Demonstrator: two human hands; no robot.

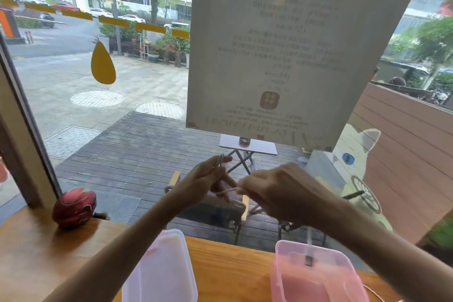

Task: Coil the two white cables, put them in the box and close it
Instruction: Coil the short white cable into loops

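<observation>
Coiling a white cable above the open pink box.

Both hands are raised at the window: the left hand at 9 o'clock pinches loops of the white cable, the right hand at 3 o'clock pinches its run, and a free end with a dark plug hangs over the pink box at 5 o'clock on the counter. The lid lies at 7 o'clock. The cable looks light, limp and springy; loops are best pinched where they cross. Writing on the poster shows through reversed and is unreadable. A second cable is not clearly visible.
</observation>
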